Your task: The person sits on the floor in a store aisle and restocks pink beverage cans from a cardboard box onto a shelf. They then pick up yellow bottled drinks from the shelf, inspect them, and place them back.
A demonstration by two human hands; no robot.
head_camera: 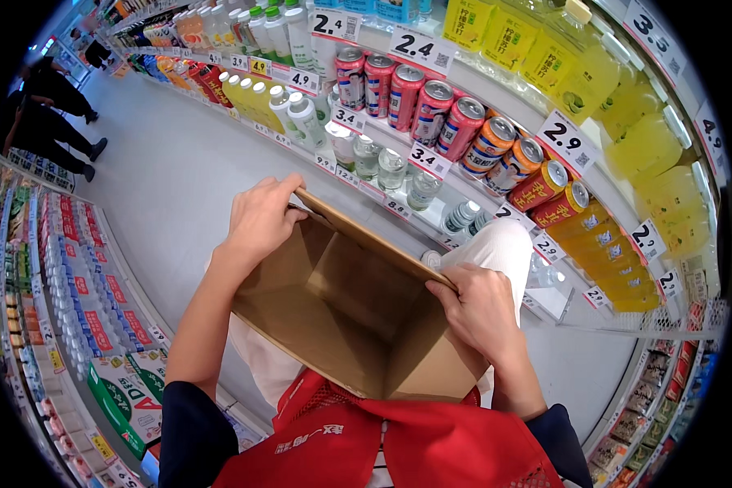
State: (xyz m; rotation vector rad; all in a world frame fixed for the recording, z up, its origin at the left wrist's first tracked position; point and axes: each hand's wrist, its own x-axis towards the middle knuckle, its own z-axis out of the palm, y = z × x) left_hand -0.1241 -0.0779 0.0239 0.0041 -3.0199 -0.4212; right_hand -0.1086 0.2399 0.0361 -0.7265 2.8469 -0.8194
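Observation:
An open-topped cardboard box (351, 305) rests against my front, its mouth tipped up towards me. I see only bare brown cardboard inside it. My left hand (265, 210) pinches the far left corner of the rim between thumb and fingers. On the same far edge, at its right end, my right hand (476, 305) grips the cardboard. The box's outer walls are mostly hidden. Beneath it show my white trousers (494, 259), and a red vest (439, 433) lies against its near edge.
Drink shelves curve along the far side and right, with pink cans (405, 94), orange cans (488, 143) and yellow bottles (604, 79). At left stand shrink-wrapped bottle packs (91, 287) and a green-and-white carton (128, 399). Two people in dark clothes (52, 125) stand in the aisle (158, 152).

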